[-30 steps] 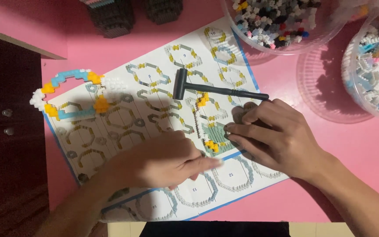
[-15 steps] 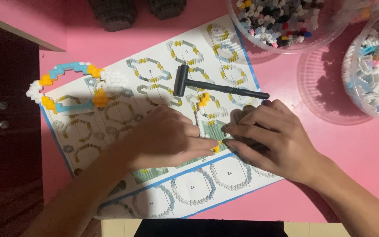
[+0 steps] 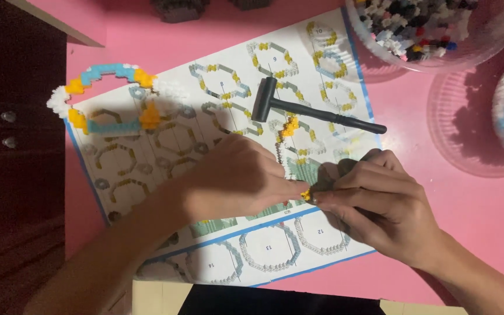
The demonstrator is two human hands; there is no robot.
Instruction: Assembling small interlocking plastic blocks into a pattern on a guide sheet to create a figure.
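Both hands pinched together on small block piece (image 3: 305,194): left hand (image 3: 237,178), right hand (image 3: 374,201). Hammer (image 3: 313,112) lies at 12 o'clock. Next move likely needs firm, aligned press.

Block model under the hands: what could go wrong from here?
The left hand and right hand pinch the small green, white and yellow block model at one spot, so pressure might pop pieces loose. The black hammer lies just beyond the model on the instruction sheet; a knuckle could knock it.
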